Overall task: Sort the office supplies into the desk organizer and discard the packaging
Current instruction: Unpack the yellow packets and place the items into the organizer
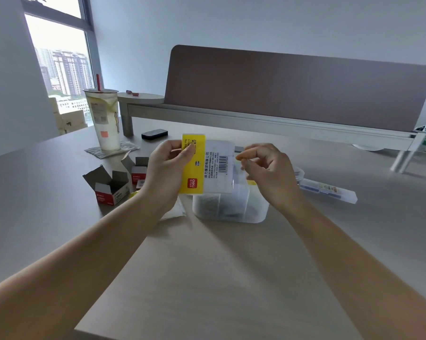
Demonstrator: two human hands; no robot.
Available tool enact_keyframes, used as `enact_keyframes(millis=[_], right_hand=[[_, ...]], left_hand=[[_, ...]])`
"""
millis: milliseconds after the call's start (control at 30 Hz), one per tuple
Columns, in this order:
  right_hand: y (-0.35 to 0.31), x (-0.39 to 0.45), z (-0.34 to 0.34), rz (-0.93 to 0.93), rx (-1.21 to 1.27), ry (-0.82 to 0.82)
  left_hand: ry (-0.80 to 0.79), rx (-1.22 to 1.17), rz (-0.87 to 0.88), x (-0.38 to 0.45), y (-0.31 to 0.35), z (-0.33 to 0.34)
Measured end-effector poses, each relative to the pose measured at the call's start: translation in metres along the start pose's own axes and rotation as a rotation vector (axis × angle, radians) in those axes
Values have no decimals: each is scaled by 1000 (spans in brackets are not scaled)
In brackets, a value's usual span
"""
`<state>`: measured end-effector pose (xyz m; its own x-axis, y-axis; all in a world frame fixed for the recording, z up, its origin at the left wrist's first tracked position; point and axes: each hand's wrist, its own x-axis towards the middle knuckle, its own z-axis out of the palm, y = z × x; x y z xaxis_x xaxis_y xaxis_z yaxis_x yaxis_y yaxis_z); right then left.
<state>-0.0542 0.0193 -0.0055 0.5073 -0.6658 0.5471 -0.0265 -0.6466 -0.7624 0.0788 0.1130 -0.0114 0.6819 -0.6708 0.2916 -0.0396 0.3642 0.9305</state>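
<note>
My left hand [167,173] grips a flat packet [207,168] with a yellow header and a clear barcoded bag, holding it upright above the desk. My right hand [268,173] has its fingers curled, with thumb and forefinger pinched at the packet's right edge. Just below and behind the packet stands the translucent desk organizer [231,209], with dark items showing through its compartments. Two opened red-and-white cardboard boxes [111,190] lie to the left of my left hand.
A clear pen case [329,190] lies right of the organizer. A drink cup [104,119] stands at the back left, a black object [154,134] behind the packet. A white wrapper [174,212] lies under my left wrist. A raised shelf and brown divider [293,89] close the desk's far side.
</note>
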Motion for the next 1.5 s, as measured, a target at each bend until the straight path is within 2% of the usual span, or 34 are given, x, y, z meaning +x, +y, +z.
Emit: enact_keyframes(millis=[100,267,400,533,700,1000,1133,1500], right_hand=[[-4,8,3,85,36,-53],[-5,21,9,229,253,-146],[1,29,14,327,367,-181],[3,36,16,333,378,-144],[2,44,10,119,132,-83],[12,57,11,451,426,-183],[14,62,12,494,454,-187],[15,65,13,562,636,-74]], left_hand=[[-25,-12,12,8,2,0],[-67,-24,13,17,0,-3],[-39,-20,-6,22,-3,-2],[-7,-20,-25,29,-4,2],[-12,-8,-17,40,-6,4],[-9,62,42,51,-7,7],[-16,54,40,55,-9,4],[-55,-64,-22,62,-17,3]])
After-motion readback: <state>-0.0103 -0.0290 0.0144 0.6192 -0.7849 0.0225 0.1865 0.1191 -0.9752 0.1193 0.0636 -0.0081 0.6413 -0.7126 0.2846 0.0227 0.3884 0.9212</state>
